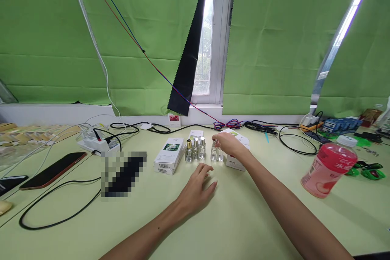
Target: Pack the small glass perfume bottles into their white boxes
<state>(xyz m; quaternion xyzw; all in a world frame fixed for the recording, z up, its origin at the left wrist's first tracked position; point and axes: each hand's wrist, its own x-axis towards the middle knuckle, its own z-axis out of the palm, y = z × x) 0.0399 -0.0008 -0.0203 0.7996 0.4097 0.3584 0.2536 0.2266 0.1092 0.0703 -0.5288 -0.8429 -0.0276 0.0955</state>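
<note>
Several small glass bottles stand upright in the middle of the table. A gold-capped bottle is at the left of one group, beside silver-capped ones. My right hand reaches over a second pair of bottles, its fingers closed round the top of one. My left hand rests near the table in front of the first group, fingers apart, holding nothing. White boxes with a flower picture lie left of the bottles. Another white box is partly hidden behind my right hand.
A pink-labelled drink bottle stands at the right. Phones and a looped black cable lie at the left, near a white power strip. More cables run along the back edge, below green curtains.
</note>
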